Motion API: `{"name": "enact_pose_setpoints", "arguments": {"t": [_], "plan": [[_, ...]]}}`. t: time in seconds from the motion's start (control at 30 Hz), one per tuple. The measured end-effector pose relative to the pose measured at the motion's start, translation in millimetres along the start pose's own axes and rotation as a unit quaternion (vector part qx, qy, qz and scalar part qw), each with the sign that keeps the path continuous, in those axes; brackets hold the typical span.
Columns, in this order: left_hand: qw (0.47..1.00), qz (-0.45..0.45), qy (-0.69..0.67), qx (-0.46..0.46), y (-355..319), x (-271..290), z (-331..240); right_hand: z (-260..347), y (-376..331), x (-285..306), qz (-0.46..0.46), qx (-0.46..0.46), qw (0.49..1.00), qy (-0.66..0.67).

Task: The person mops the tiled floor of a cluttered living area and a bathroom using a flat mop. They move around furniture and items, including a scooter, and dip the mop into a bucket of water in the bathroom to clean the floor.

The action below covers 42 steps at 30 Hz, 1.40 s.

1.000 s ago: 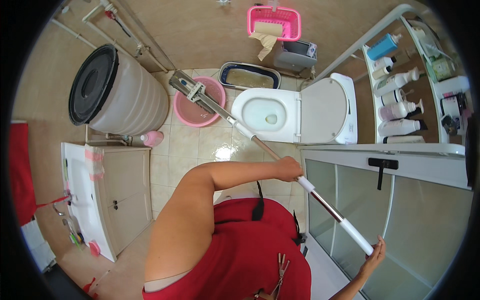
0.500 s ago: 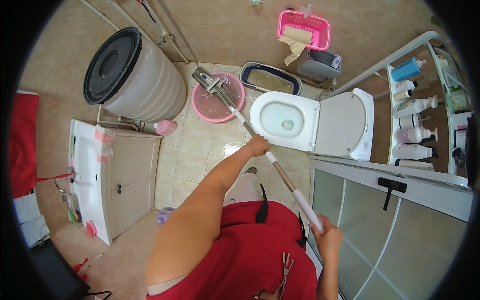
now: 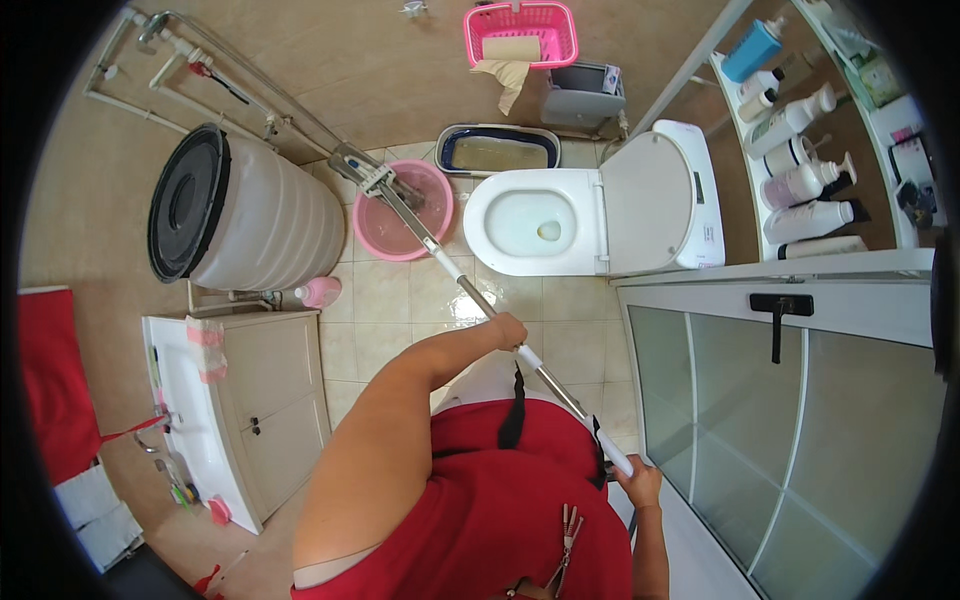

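Observation:
Both my hands hold a long flat mop with a white and metal handle, slanting from far left to near right. My left hand is wrapped round the middle of the handle. At the white near end, my right hand is closed on the grip, beside my red apron. The grey mop head is over the far left rim of a pink basin. Cloudy water stands in the basin, and a greyish part shows beneath the head; whether it is the mop pad I cannot tell.
A white toilet with raised lid stands right of the basin, and a blue-lined tub behind. At left are a large lidded barrel, a pink bottle and a sink cabinet. A glass door and bottle shelf are at right.
The view has shifted, so the room's things sit differently in it. The mop head is lifted and tilted a little further past the basin's far left rim. Both hands still grip the handle.

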<state>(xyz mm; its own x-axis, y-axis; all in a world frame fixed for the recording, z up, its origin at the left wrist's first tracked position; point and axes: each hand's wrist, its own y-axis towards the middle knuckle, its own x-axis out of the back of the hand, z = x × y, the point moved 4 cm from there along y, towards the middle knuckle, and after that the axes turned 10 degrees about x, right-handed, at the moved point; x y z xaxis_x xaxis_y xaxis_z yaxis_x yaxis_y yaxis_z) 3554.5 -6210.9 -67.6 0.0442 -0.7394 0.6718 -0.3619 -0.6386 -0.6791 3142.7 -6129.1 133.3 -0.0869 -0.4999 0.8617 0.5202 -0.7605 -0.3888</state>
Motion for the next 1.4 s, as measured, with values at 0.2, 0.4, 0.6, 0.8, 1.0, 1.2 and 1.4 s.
{"name": "enact_pose_setpoints", "arguments": {"t": [0.2,0.4,0.6,0.8,1.0,1.2,1.4], "plan": [[0.997,-0.067,0.045,0.001,-21.4,39.9,-19.3,-30.4,-13.8,2.9,-0.046,-0.015,0.998,-0.032],[0.976,-0.212,-0.006,0.041,-37.9,102.5,-29.7,-40.9,1.7,70.9,-0.131,0.026,0.98,-0.145],[0.91,-0.404,-0.087,0.035,-40.4,142.3,-38.2,-23.9,12.3,158.0,-0.181,0.07,0.934,-0.3],[0.881,-0.443,-0.15,0.073,-27.5,134.7,-12.3,48.2,55.0,210.7,-0.219,0.14,0.877,-0.403],[0.839,-0.473,-0.238,0.125,-23.6,123.5,13.9,105.5,107.1,232.0,-0.231,0.145,0.871,-0.408],[0.875,-0.412,-0.238,0.085,-6.2,87.9,48.8,142.2,117.0,199.0,-0.028,0.104,0.932,-0.347],[0.957,-0.216,-0.189,0.051,-4.0,42.3,83.0,156.9,103.0,146.5,0.004,0.106,0.972,-0.21]]}}
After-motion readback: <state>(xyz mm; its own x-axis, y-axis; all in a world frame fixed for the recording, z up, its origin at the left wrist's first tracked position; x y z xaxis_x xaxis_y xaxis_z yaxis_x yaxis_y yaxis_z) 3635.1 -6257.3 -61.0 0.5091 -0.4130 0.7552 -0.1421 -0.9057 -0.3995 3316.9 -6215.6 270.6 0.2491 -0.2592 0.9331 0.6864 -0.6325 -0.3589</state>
